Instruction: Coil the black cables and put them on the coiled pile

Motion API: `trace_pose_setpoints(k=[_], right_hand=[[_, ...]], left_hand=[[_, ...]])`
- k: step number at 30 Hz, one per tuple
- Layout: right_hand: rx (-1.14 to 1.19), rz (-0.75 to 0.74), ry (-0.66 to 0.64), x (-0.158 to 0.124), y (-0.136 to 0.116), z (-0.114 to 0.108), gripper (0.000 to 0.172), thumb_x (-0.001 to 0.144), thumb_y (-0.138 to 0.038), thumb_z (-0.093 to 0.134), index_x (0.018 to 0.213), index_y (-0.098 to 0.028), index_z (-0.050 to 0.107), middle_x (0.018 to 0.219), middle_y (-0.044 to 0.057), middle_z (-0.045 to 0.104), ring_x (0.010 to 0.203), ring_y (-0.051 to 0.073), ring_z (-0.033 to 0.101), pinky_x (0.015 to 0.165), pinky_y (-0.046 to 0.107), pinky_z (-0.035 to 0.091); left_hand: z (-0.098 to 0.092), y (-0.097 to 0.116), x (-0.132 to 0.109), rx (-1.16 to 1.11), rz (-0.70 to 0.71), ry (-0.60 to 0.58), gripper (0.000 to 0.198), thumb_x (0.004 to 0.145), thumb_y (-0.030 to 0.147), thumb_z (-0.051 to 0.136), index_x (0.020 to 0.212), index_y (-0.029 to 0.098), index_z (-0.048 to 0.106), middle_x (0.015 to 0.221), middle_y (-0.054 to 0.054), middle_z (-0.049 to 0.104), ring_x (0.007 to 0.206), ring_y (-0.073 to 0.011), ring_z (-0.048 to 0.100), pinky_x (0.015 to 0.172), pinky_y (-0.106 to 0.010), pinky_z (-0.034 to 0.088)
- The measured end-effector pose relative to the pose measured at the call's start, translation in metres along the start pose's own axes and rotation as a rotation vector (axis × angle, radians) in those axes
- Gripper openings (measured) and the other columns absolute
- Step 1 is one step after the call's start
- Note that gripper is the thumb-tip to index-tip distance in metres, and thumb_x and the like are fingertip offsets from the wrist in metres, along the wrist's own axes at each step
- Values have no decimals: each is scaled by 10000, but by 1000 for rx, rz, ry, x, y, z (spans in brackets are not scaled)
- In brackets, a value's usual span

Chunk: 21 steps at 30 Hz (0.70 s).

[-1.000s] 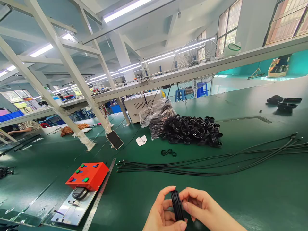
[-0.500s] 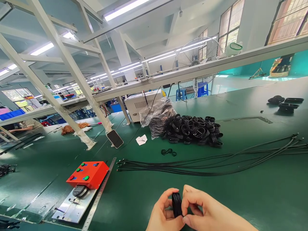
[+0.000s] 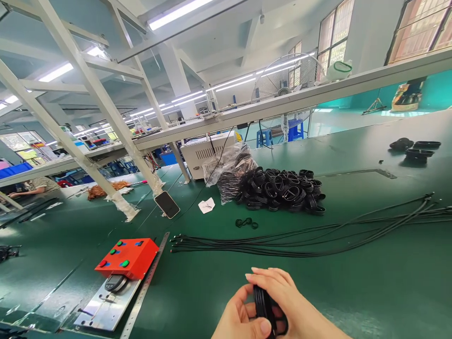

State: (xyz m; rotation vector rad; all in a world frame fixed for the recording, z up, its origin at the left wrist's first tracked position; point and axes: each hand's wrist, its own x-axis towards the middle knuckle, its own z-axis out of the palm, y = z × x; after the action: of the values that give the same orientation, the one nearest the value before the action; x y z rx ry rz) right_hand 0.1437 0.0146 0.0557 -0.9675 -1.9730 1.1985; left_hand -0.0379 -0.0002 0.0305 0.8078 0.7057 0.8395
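- Left hand (image 3: 240, 318) and right hand (image 3: 286, 301) pressed together low over the green surface (image 3: 353, 292), both pinching a black ring (image 3: 263, 308) held on edge.
- Black cables (image 3: 300, 240) lie beyond; heap of rings (image 3: 282, 190) farther back.
- Red box (image 3: 127, 258) at left.

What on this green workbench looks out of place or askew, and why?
A smartphone sits slanted by the white frame leg. A crumpled paper scrap lies beside the plastic bag; a few rings lie apart from the heap. The left hand and right hand hold a black ring, seemingly intact.
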Motion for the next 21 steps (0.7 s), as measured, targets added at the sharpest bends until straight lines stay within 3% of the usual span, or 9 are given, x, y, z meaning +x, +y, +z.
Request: trace_pose_setpoints(k=[4,7,9,11,14,15,18,21], right_hand=[[158,80,33,2,0,11,761,553,-269,852,1268,-286,593,1372,122,500,1333,352,370,1012,441,449],[255,161,15,1,3,13,855,550,-222,830,1345,-301,523,1382,126,469,1284,333,430,913,383,512],[300,161,-30,-3,6,7,927,591,-223,812,1429,-324,431,1421,119,445,1272,322,458,927,393,506],[294,120,-37,-6,8,-5,758,687,-270,777,1384,-341,487,1482,97,400,1310,321,435,993,434,466],[88,-2,-37,-8,5,-26,201,826,-274,695,1020,-324,717,1492,36,419,1381,317,350,1096,480,357],[0,-50,-69,-7,2,-31,118,846,-257,685,925,-320,745,1480,21,441,1380,316,348,1108,489,333],[-170,-177,-201,-1,-7,-40,101,845,-238,720,830,-319,779,1456,-2,485,1346,316,379,1105,494,320],[-168,-205,-260,5,-10,-40,98,841,-226,729,767,-280,765,1411,7,523,1324,302,402,1086,468,347]], left_hand=[[-1,-1,1,-1,46,-57,671,658,415,853,1219,234,532,947,-108,780,830,-276,772,645,-275,566],[-2,-1,0,-34,52,-32,545,704,383,831,1150,234,556,941,-89,780,802,-248,773,610,-234,543],[-3,0,-2,-50,0,-30,502,735,350,817,1154,245,561,919,-71,778,782,-214,770,633,-224,545],[-4,2,-5,-60,-52,-41,555,777,356,783,1261,293,520,946,-59,772,801,-196,767,673,-237,558],[-2,6,-9,-66,-104,-52,589,822,412,725,1348,348,466,1003,-51,755,867,-209,765,715,-267,571],[-1,7,-10,-67,-115,-61,551,825,420,719,1322,341,495,989,-46,752,867,-216,766,710,-267,571],[8,9,-11,-98,-104,-89,433,811,390,735,1209,295,593,930,-24,736,771,-200,766,696,-289,585],[16,9,-12,-150,-73,-72,391,777,337,774,1138,261,643,956,-18,723,687,-156,744,708,-318,609]])
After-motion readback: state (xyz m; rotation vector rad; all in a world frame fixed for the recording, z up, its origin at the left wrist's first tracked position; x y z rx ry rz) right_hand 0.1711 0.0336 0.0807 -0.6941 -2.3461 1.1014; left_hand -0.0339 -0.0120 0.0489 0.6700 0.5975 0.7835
